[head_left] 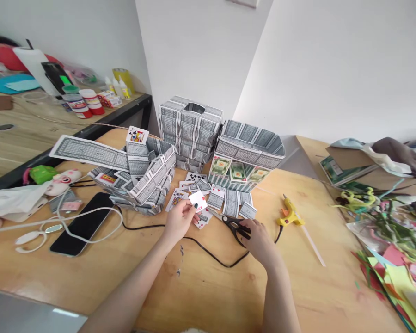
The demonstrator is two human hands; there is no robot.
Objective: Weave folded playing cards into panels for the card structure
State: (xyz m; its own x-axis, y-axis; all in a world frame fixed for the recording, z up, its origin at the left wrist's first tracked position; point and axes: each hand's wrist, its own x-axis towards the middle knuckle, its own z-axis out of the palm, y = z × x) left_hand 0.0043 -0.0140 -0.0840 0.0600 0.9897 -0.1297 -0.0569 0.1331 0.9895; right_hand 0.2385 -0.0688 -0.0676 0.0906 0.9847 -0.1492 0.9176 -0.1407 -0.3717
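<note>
Between thumb and fingers, my left hand pinches a playing card, its white face with red marks turned up. My right hand is closed on the black handles of a pair of scissors, whose blades point left toward the card. Just beyond both hands lie loose playing cards, some face down and some face up. Behind them stand a box built of folded cards, a taller card structure and, to the left, a card-built basket shape with a long card strip resting on it.
A yellow glue gun with a clear stick lies at right, its black cord looping before my hands. At left are a phone and white cable. Coloured paper scraps pile up along the right edge.
</note>
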